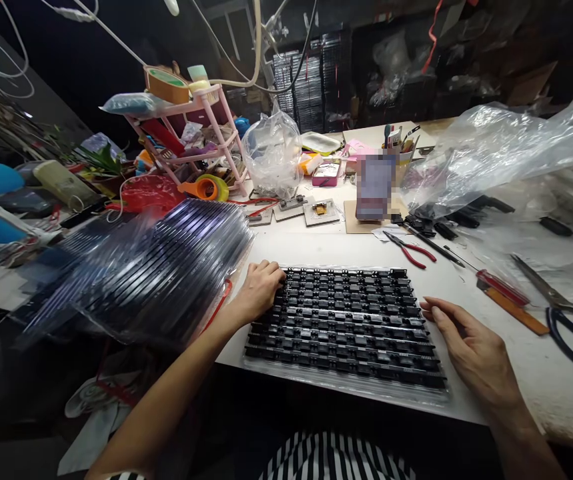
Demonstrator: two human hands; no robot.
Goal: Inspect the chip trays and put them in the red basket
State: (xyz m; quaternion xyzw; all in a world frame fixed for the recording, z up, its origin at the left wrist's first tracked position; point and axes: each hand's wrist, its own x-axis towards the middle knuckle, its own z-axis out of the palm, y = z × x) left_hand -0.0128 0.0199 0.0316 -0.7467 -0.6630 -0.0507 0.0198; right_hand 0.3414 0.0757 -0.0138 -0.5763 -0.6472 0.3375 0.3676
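Note:
A transparent plastic tray lies in front of me, filled with rows of small black plastic parts that have pale pins. My left hand rests at the tray's far left corner. Its fingers are curled down onto the end of the upper rows, and what they pinch there is hidden. Beside the tray's right edge is my right hand, thumb and fingers stretched toward the rim with nothing seen between them.
Stacked black trays in plastic film stand on the left. Red-handled pliers, a screwdriver and large scissors lie on the right, near crumpled plastic bags. A pink rack and a blurred-out upright screen are behind.

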